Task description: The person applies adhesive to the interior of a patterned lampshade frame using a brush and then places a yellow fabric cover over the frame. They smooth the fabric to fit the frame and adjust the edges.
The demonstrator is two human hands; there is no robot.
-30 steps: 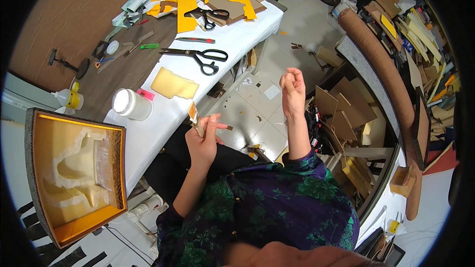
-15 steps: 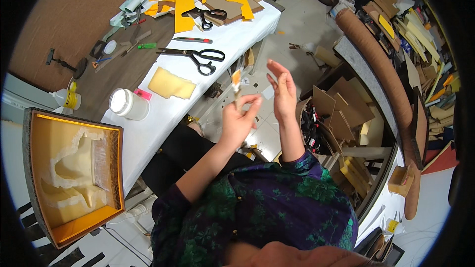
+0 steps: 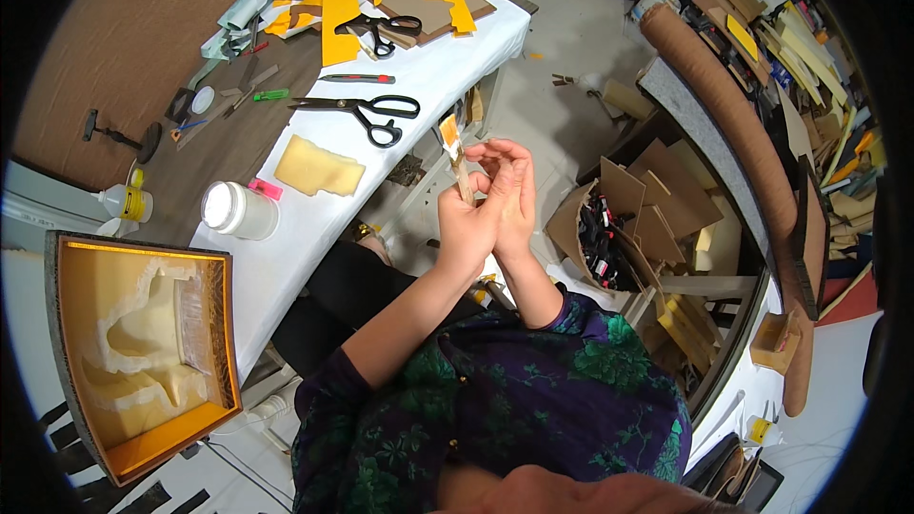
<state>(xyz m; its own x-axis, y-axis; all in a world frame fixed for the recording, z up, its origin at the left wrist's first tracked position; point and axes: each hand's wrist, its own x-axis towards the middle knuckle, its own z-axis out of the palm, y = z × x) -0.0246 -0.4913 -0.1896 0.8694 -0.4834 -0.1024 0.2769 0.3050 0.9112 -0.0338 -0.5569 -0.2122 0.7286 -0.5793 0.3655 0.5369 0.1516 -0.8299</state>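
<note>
My left hand is closed around the handle of a small paintbrush, whose orange and white bristles point up and away from me. Against it lies my right hand, palm toward the left one, its fingers loosely bent near the handle and not gripping it. The two hands meet in front of my chest, beyond the table's edge. On the white-covered table to the left stand an open white jar and a piece of yellowish foam-like sheet.
Black scissors, a red-and-black utility knife and yellow cut sheets lie farther up the table. An orange-edged box with a pale moulded inside sits at the lower left. Cardboard pieces stand at the right.
My right hand has come in to the left and now touches my left hand; its fingers have bent. The brush tip has dipped slightly toward the left. The view has shifted a little.
</note>
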